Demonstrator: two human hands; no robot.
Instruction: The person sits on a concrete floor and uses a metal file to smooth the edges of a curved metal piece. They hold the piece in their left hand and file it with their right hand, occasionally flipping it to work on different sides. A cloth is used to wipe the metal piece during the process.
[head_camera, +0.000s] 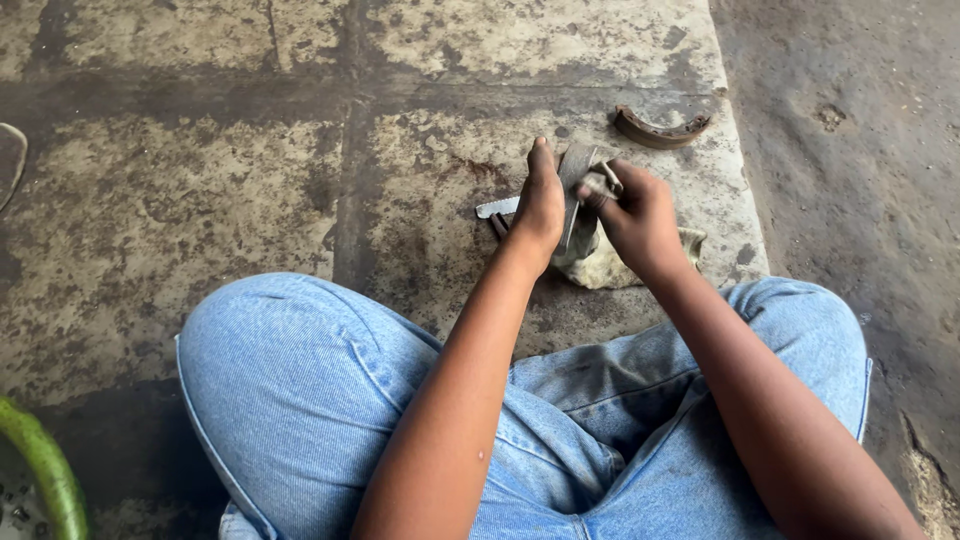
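Observation:
My left hand grips a curved grey metal brake shoe, held upright in front of my knees. My right hand is closed on a small piece at the shoe's upper end, pressed against it. Under both hands lies a dirty pale rag on the concrete floor. A flat metal blade pokes out to the left of my left hand. A second brake shoe, rusty and curved, lies on the floor beyond my hands.
I sit cross-legged in blue jeans on stained concrete slabs. Bare dark ground runs along the right. A green curved rim shows at the bottom left corner.

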